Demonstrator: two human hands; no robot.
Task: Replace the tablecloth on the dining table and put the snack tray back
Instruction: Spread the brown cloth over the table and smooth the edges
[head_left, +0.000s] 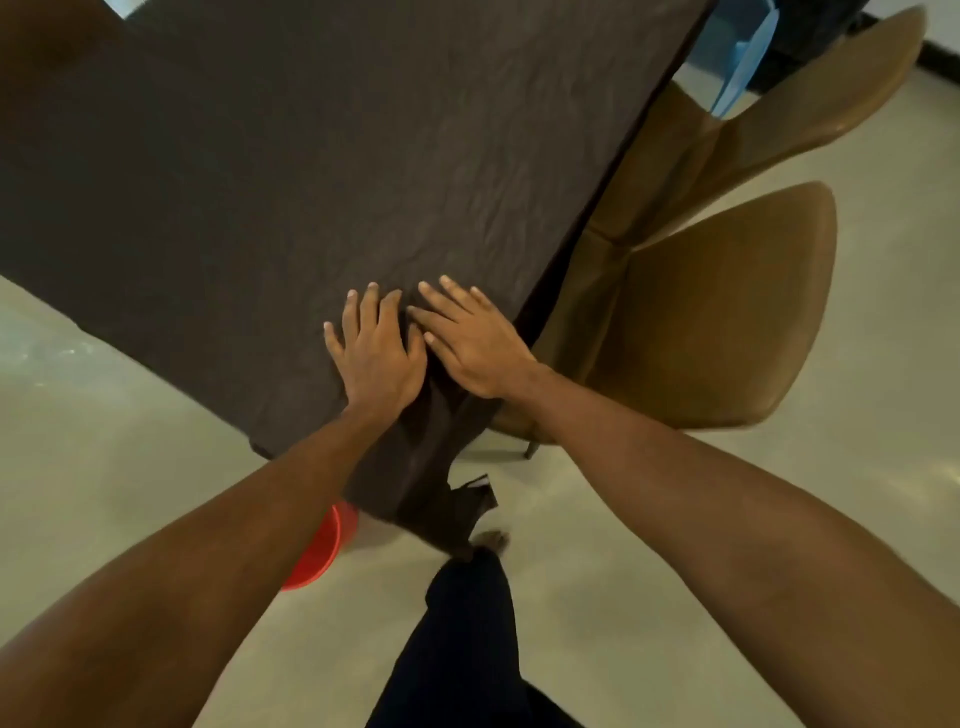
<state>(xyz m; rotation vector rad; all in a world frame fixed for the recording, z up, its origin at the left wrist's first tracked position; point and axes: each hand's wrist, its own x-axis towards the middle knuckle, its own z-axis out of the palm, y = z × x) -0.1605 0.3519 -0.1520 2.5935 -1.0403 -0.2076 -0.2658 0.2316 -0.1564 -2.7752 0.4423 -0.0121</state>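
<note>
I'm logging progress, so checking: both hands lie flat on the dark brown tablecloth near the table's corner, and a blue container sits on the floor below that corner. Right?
Not quite. The head view shows the container below that corner is red, not blue. The rest holds: the left hand and right hand lie flat on the dark brown tablecloth.

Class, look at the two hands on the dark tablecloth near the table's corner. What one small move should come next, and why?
Probably slide the left hand and right hand apart along the tablecloth, smoothing toward the edges: both lie flat side by side near the corner, and fine creases show in the cloth ahead of them.
</note>
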